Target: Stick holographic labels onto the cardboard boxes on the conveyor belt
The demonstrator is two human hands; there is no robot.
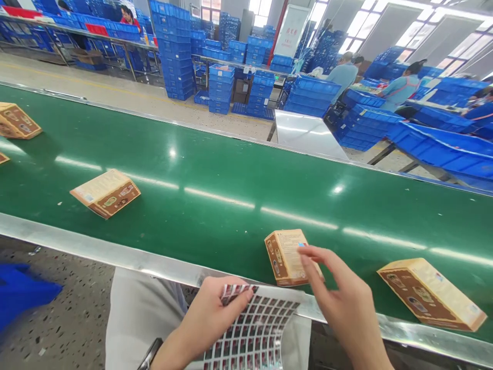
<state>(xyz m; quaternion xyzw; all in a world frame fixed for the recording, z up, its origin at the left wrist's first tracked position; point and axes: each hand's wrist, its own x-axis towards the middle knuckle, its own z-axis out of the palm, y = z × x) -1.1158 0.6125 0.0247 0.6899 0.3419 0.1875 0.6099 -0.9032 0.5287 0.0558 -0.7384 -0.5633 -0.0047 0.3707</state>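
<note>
My left hand [219, 308] grips a sheet of small labels [265, 318], thumb on top, at the near edge of the belt. The sheet bends downward and carries rows of small dark-and-red printed pieces. My right hand [342, 298] is over a brown-and-cream carton [290, 252], index finger and thumb tips brought together at its upper face. A small blue patch [301, 245] shows beside those fingertips. Whatever may be between the tips is too small to make out. The carton lies on the green conveyor belt [215, 205], close to its near rail.
Another carton [431, 293] lies to the right on the belt, and one [108, 192] to the left. A further carton [19, 121] is at the far left. Beyond the belt stand a metal table [304, 133], stacked blue crates [173, 51] and several people at work.
</note>
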